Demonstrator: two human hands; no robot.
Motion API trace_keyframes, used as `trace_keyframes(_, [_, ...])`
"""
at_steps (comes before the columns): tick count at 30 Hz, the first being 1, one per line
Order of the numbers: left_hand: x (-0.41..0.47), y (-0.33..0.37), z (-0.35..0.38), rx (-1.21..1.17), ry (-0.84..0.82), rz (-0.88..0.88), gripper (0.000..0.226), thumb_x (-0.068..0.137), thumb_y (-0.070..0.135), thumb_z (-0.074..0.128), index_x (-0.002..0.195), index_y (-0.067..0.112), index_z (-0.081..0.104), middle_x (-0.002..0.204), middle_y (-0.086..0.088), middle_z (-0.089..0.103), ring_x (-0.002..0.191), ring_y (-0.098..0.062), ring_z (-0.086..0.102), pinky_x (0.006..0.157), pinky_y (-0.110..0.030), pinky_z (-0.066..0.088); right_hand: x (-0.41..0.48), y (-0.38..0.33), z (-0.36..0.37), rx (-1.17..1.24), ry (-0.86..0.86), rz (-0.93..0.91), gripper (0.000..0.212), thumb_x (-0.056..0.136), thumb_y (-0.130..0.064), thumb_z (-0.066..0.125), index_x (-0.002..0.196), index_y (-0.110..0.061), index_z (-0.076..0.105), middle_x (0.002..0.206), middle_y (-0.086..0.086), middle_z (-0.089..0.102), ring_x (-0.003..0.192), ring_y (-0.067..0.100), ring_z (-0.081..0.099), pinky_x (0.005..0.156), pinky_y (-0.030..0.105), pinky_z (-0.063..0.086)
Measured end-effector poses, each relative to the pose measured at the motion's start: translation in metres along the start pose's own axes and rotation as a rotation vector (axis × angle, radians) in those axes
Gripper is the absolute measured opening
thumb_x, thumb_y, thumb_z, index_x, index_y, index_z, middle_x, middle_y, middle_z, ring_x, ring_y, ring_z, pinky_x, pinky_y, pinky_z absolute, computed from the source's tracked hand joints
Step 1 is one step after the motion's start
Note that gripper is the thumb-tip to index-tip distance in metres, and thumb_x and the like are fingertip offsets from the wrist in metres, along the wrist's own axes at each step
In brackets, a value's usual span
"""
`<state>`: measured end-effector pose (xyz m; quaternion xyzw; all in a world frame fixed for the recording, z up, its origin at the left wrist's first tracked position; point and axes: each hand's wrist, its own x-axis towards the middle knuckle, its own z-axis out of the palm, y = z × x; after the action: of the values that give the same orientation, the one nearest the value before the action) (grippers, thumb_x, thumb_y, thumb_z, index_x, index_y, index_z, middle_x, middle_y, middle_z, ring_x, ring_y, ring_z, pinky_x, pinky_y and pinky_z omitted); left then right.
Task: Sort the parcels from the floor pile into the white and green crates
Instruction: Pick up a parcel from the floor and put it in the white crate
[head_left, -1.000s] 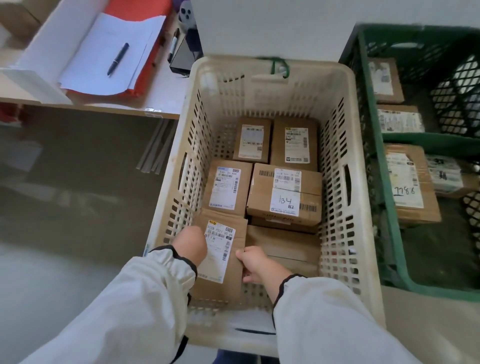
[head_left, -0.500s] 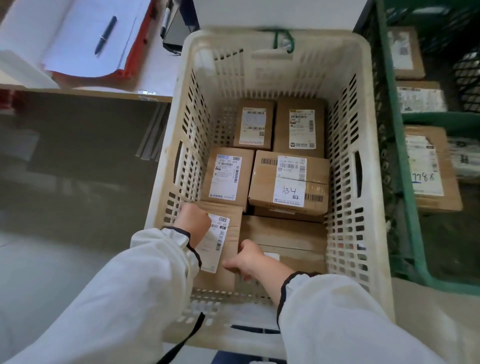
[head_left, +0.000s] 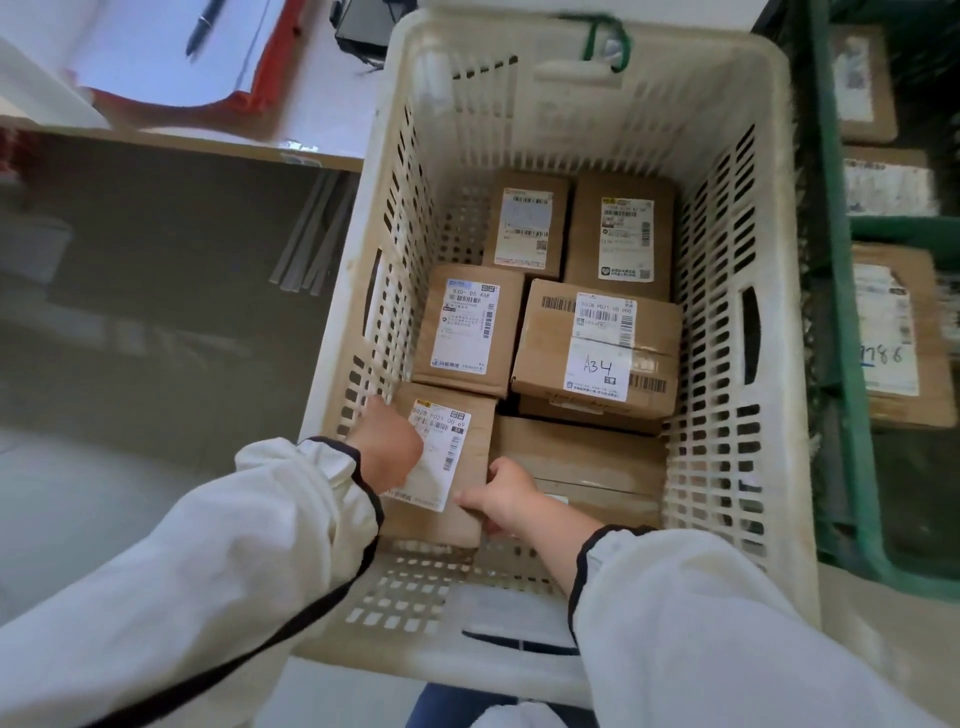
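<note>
Head view: right hand (head_left: 501, 496) pinches a parcel (head_left: 457, 519) inside the white crate (head_left: 779, 218); left hand (head_left: 387, 449) rests on it, grip hidden. The parcel may settle tilted, or trap fingers against the wall.

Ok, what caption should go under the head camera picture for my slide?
Left hand and right hand hold a labelled cardboard parcel in the white crate, beside the green crate.

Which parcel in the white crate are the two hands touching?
The near-left parcel: the left hand lies on its label, the right hand grips its right edge.
</note>
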<state>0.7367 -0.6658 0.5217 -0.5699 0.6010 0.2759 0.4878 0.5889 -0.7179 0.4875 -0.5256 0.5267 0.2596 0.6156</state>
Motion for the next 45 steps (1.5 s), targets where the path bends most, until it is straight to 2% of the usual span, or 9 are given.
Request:
trace_keyframes(3, [-0.017,0.016,-0.002,0.109,-0.143,0.011,0.062,0.08,0.063,0.056,0.117,0.013,0.058,0.113,-0.006,0.061,0.106,-0.027,0.054,0.098,-0.04,0.034,-0.01,0.006,-0.009,-0.075,-0.211,0.151,0.059,0.077,-0.025,0.076,0.124,-0.01,0.044,0.118,0.013,0.06,0.087,0.024,0.068,0.075,0.034,0.06])
trace_keyframes(7, [-0.026,0.025,0.011,0.027,-0.083,0.023,0.048,0.086,0.048,0.059,0.115,0.009,0.059,0.103,-0.005,0.061,0.095,-0.027,0.056,0.092,-0.041,0.038,-0.017,0.013,0.003,0.059,-0.393,0.394,0.052,0.08,-0.028,0.075,0.118,-0.001,0.052,0.124,0.016,0.055,0.09,0.027,0.069,0.068,0.027,0.06])
trace_keyframes(16, [-0.025,0.044,0.033,0.086,0.061,0.028,0.023,0.093,0.003,0.045,0.11,0.009,0.059,0.108,-0.004,0.062,0.097,-0.024,0.059,0.073,-0.035,0.035,-0.026,0.016,0.033,0.572,-0.245,0.365,0.016,0.078,0.005,0.072,0.086,0.001,0.058,0.11,0.016,0.06,0.088,0.024,0.062,0.051,0.028,0.056])
trace_keyframes(19, [-0.019,0.048,0.037,0.116,0.093,0.032,0.025,0.093,0.0,0.043,0.111,0.007,0.059,0.109,-0.005,0.062,0.099,-0.025,0.06,0.072,-0.035,0.035,-0.018,0.02,0.044,0.597,-0.138,0.335,0.038,0.075,0.007,0.073,0.107,0.002,0.053,0.113,0.015,0.058,0.104,0.028,0.059,0.057,0.029,0.056])
trace_keyframes(22, [-0.007,0.057,0.046,0.065,0.07,0.044,0.026,0.094,0.001,0.041,0.113,0.005,0.059,0.114,-0.007,0.061,0.104,-0.027,0.059,0.075,-0.034,0.039,-0.007,0.022,0.053,0.521,-0.063,0.317,0.058,0.075,0.002,0.074,0.125,-0.001,0.043,0.122,0.014,0.053,0.104,0.028,0.057,0.068,0.032,0.059])
trace_keyframes(25, [0.007,0.063,0.058,-0.058,0.061,-0.017,0.03,0.094,0.007,0.041,0.119,0.002,0.057,0.122,-0.014,0.058,0.112,-0.033,0.055,0.086,-0.024,0.04,0.0,0.023,0.055,0.452,-0.041,0.365,0.04,0.083,-0.003,0.067,0.116,-0.003,0.044,0.089,0.009,0.052,0.071,0.018,0.053,0.071,0.029,0.057])
trace_keyframes(27, [0.015,0.067,0.064,-0.049,0.08,-0.009,0.031,0.094,0.005,0.041,0.121,0.003,0.055,0.123,-0.015,0.057,0.112,-0.034,0.054,0.093,-0.038,0.043,0.005,0.024,0.058,0.345,-0.028,0.342,0.035,0.081,-0.01,0.07,0.11,0.0,0.051,0.078,0.006,0.053,0.063,0.016,0.053,0.06,0.025,0.053])
trace_keyframes(33, [0.035,0.08,0.073,-0.168,0.022,-0.027,0.032,0.095,0.005,0.035,0.12,0.005,0.055,0.116,-0.009,0.06,0.105,-0.028,0.058,0.077,-0.035,0.037,0.013,0.026,0.054,-0.091,0.138,0.301,0.059,0.067,-0.035,0.081,0.111,-0.012,0.049,0.113,0.005,0.06,0.1,0.022,0.059,0.076,0.029,0.047])
trace_keyframes(45, [0.024,0.061,0.062,-0.172,-0.046,0.053,0.031,0.097,0.019,0.045,0.122,0.005,0.055,0.121,-0.01,0.059,0.111,-0.028,0.058,0.088,-0.031,0.044,0.005,0.007,0.033,-0.434,0.018,0.198,0.055,0.069,-0.039,0.078,0.114,-0.017,0.056,0.111,0.001,0.063,0.103,0.02,0.061,0.084,0.029,0.05])
